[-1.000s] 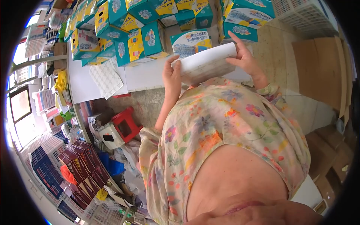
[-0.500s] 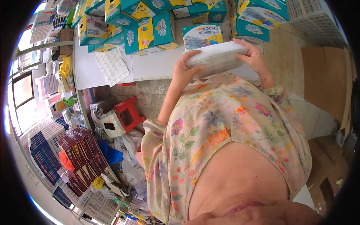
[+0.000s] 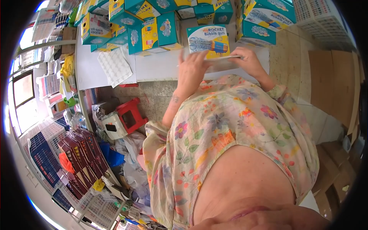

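Above the near edge of the white table [image 3: 161, 71], my right hand [image 3: 251, 65] pinches the right end of a thin stack of white sheets [image 3: 223, 58], seen nearly edge-on. At its left end is my left hand [image 3: 191, 73], fingers spread and slightly blurred; whether they touch the sheets is hard to make out. Just behind stands an upright teal, white and yellow toy bubble gun box [image 3: 209, 38], its lower part hidden by my hands and the sheets. A loose white sheet with a faint repeated print [image 3: 114, 67] lies on the table to the left.
More toy boxes [image 3: 151, 32] are piled along the back, with another stack [image 3: 256, 32] at the right. A red stool [image 3: 132, 117] and crumpled plastic bags lie low left, beside crowded shelves [image 3: 82, 161]. Brown cardboard [image 3: 331, 84] leans on the right.
The white stack has tipped from showing its broad face to nearly edge-on. My left hand has lifted its fingers and turned; my right hand has moved slightly down and left.
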The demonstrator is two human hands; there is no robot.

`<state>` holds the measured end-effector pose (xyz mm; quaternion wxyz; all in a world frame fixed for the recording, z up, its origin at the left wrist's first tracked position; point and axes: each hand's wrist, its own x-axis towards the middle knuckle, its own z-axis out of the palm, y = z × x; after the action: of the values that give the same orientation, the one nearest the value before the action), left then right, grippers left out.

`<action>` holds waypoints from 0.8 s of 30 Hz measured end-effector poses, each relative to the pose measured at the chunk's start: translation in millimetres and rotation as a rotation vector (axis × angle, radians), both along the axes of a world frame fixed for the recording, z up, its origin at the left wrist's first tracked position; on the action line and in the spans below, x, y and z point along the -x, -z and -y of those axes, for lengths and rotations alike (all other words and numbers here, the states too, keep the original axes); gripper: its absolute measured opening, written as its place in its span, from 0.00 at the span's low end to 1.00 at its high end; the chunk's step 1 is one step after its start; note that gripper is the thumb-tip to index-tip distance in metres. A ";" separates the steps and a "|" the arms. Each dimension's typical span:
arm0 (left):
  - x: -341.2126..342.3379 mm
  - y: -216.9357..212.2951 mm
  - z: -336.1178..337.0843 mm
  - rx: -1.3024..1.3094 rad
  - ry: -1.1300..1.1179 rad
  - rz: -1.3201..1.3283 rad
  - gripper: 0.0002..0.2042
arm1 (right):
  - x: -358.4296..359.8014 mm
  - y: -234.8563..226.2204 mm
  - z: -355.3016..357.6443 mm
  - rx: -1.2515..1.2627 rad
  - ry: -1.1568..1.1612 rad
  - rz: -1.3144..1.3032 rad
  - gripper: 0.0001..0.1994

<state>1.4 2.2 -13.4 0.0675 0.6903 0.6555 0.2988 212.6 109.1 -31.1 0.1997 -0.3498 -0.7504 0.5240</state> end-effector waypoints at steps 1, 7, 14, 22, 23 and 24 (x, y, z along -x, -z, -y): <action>-4.8 2.6 -0.7 0.114 0.031 0.015 0.07 | 4.1 -1.8 2.3 -0.024 -0.038 -0.051 0.07; -6.6 11.0 -0.5 0.129 0.008 0.013 0.04 | 11.9 -2.5 4.2 0.050 -0.025 -0.094 0.07; -10.2 29.1 2.2 0.166 -0.031 0.101 0.03 | 9.1 3.6 7.6 -0.617 -0.135 0.041 0.06; 6.4 51.8 4.3 0.326 0.066 0.094 0.03 | 14.0 5.6 5.5 -0.333 0.181 -0.120 0.04; 2.1 50.6 6.6 0.327 0.067 0.097 0.03 | 13.5 10.7 -4.5 -0.195 0.192 -0.089 0.03; -6.4 45.9 11.1 0.294 0.200 0.111 0.03 | 11.9 21.2 -12.3 -0.192 0.190 -0.088 0.03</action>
<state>7.9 -8.9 -59.3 0.2331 0.7173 0.6154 0.2290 200.7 121.4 -52.3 0.3135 -0.3753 -0.7511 0.4434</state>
